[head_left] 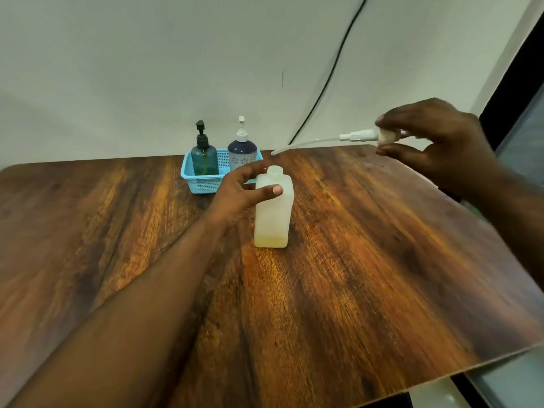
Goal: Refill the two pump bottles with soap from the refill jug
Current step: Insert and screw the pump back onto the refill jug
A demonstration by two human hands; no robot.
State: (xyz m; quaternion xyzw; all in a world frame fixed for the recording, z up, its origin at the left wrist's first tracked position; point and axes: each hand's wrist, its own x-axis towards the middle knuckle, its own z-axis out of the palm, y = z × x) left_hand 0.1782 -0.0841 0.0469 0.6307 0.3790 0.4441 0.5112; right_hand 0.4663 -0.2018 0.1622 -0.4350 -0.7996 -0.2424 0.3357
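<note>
**White bottle open, pump held clear**

White translucent plastic filled the left hand (pixel 241 192), which wrapped around the upper part of a square bottle (pixel 273 210) standing upright on the wooden table (pixel 368 260). The thumb lay across the bottle's near face, just below the shoulder, and the fingers curled behind it. The bottle's threaded neck stood uncapped, and a shallow layer of yellowish liquid sat at its bottom.

The right hand (pixel 432 142) hovered above the table's far right part, well apart from the bottle. Its thumb and fingers pinched the collar of a white pump (pixel 379 135), held roughly sideways. The pump's thin clear tube (pixel 306 142) stretched leftward and drooped slightly, its tip hanging in the air above and just behind the open neck, not touching it. The pump's head was hidden inside the hand.

Behind the left hand sat a light blue basket (pixel 203 184) near the table's back edge. Two pump bottles stood upright inside it: a teal bottle (pixel 204 159) with a black pump on the left, and a dark blue bottle (pixel 242 151) with a white pump and a pale flowered band on the right. Both kept their pumps on.

A black cable (pixel 332 72) ran down the pale wall (pixel 147 69) behind the table.
</note>
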